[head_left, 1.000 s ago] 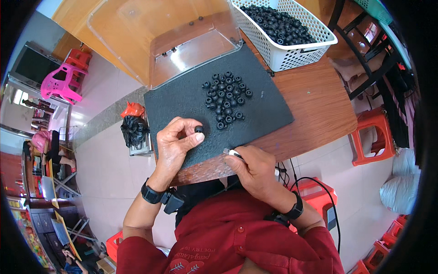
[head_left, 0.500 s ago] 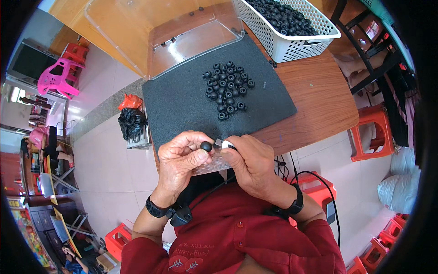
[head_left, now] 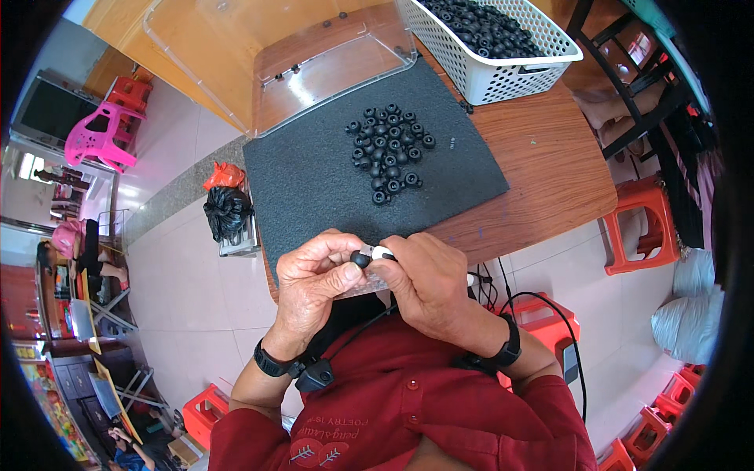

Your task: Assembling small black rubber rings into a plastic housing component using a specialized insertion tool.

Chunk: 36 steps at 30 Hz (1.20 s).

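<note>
Above the near edge of the mat, my left hand [head_left: 310,275] pinches a small black rubber ball-shaped part [head_left: 360,259] between thumb and fingers. My right hand [head_left: 428,275] is closed around a small white-handled blade [head_left: 381,253], its metal tip now hidden against the black part. Both hands nearly meet. Beneath them, a clear plastic piece [head_left: 361,290] shows in part. Farther off on the dark grey mat [head_left: 302,173] lies a loose cluster of similar black parts [head_left: 389,149], many with a round hole facing up.
A clear plastic bin [head_left: 334,74], tipped toward me with a few black parts inside, stands at the far left of the wooden table [head_left: 550,165]. The white perforated basket [head_left: 514,78] at the far right is heaped with black parts. Red stools [head_left: 644,228] and bagged items [head_left: 228,212] flank the table.
The white-handled blade has come up against the black part, and its metal tip no longer shows. The black part has turned and shifted slightly right in my left fingers.
</note>
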Tool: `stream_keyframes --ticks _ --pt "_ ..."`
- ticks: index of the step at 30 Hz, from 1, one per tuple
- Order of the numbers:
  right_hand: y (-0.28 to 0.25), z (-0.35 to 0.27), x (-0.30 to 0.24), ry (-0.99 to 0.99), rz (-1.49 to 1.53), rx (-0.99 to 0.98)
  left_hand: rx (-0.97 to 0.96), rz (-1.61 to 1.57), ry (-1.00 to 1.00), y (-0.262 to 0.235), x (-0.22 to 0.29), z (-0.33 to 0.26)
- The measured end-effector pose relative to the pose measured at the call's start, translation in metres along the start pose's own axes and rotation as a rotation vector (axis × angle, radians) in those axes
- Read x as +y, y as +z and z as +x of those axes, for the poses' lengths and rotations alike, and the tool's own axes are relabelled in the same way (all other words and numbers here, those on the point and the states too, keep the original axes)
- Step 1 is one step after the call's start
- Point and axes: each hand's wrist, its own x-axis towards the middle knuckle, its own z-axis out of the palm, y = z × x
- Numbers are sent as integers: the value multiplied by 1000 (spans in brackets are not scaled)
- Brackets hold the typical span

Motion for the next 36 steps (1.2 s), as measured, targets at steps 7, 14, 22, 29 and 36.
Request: stream_keyframes --ticks 7,14,22,29,36 --pt "0 -2 1 -36 -34 27 -9 -14 -32 0 1 0" --pt "1 -3 2 -53 -19 44 5 -35 -53 2 1 -2" --pt "0 -4 0 -70 -39 37 37 -72 -112 2 1 -4" --pt "-3 -2 -3 -118 -90 27 34 -166 -127 6 1 -6" --pt "-9 -1 -7 -176 -209 46 32 -213 -126 12 3 -10"
